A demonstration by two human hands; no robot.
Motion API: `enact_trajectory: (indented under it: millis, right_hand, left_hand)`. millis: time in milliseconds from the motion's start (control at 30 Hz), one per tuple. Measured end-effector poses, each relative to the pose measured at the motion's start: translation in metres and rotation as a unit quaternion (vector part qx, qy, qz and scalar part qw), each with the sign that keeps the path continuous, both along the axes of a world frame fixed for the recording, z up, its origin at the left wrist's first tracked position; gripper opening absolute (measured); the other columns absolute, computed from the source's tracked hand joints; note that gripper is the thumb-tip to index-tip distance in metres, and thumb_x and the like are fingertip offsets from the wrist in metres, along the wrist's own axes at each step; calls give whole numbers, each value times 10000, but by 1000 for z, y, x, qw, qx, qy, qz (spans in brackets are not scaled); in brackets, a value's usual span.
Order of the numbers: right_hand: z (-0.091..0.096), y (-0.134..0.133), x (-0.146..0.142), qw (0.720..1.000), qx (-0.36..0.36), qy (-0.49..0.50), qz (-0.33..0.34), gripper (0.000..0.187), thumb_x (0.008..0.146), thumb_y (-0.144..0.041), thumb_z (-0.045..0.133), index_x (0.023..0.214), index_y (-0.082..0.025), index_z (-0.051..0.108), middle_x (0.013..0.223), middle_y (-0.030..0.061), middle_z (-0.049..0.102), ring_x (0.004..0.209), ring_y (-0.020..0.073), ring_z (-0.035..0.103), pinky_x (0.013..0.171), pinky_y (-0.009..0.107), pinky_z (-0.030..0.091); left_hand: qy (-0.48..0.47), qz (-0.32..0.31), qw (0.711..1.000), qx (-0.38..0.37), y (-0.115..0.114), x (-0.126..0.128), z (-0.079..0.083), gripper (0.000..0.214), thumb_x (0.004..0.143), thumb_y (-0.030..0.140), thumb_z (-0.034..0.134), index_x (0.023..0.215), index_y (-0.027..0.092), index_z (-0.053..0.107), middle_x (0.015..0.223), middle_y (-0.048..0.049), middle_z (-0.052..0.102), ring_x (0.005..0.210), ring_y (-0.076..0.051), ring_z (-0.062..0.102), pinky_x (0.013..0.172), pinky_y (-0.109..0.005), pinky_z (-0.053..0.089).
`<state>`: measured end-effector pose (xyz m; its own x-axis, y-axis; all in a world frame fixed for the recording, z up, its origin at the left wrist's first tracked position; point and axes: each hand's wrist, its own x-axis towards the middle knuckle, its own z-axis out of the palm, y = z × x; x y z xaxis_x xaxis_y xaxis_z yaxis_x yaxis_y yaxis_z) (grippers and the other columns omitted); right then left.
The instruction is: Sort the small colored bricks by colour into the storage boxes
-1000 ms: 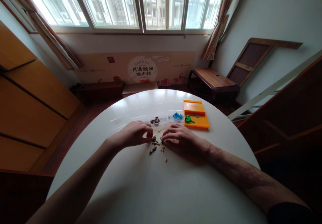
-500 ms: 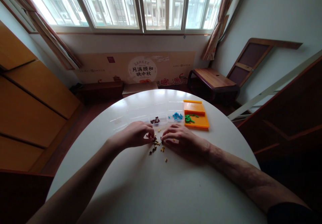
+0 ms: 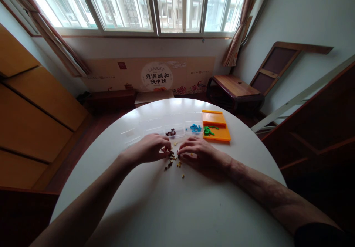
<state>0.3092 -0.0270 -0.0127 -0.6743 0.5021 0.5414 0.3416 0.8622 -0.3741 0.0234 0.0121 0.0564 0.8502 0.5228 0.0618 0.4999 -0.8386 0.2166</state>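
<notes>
A loose pile of small brown and yellow building-block pieces [image 3: 171,163] lies on the white round table [image 3: 166,210] between my hands. My left hand [image 3: 152,148] reaches in from the left, thumb and fingertips pinched together at the top of the pile; whatever is between them is too small to make out. From the other side, my right hand [image 3: 201,151] rests low over the table with curled fingers. A small dark piece shows at its fingertips, but I cannot tell whether it is gripped. A few yellow pieces [image 3: 183,176] lie scattered close by.
Behind the hands stand a clear box [image 3: 181,132] with brown pieces and another clear box [image 3: 189,132] with blue pieces [image 3: 196,128]. An orange tray [image 3: 224,136] holds green pieces [image 3: 208,131]. More clear compartments are partly hidden behind my left hand.
My left hand has shifted very slightly to the right at the pile. My right hand and the boxes look the same.
</notes>
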Motion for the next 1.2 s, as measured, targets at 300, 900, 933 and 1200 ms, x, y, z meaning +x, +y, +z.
enact_trajectory:
  millis: [300, 900, 933, 1200]
  right_hand:
    - [0, 1, 0, 1000, 4, 0, 1, 133, 1037, -240, 716, 1140, -292, 782, 1160, 32, 819, 1035, 206, 723, 985, 393, 581]
    - [3, 0, -1, 1000, -8, -7, 7, 123, 1041, -209, 696, 1120, -275, 764, 1176, 24, 817, 1058, 198, 720, 1028, 386, 559]
    - [3, 0, 0, 1000, -9, -8, 6, 121, 1041, -206, 694, 1116, -272, 761, 1178, 25, 815, 1061, 198, 718, 1032, 389, 555]
    - [1, 1, 2, 1000, -3, -13, -12, 114, 1053, -184, 661, 1089, -249, 747, 1135, 39, 813, 1039, 206, 698, 1009, 391, 545]
  left_hand:
    - [-3, 3, 1000, 21, 1, 2, -1, 139, 936, 169, 677, 830, 245, 727, 891, 20, 783, 763, -148, 700, 739, -274, 441]
    - [-128, 141, 965, 178, 20, -5, -10, 226, 1066, 306, 622, 972, 240, 817, 976, -25, 815, 741, -164, 695, 795, -324, 494]
    - [-118, 119, 973, 156, 19, -7, -8, 209, 1058, 305, 633, 974, 250, 817, 980, -16, 813, 744, -158, 695, 778, -311, 491]
    - [-36, -10, 999, 1, 5, -4, 1, 73, 957, 297, 742, 906, 269, 786, 915, 18, 795, 751, -134, 700, 735, -263, 468]
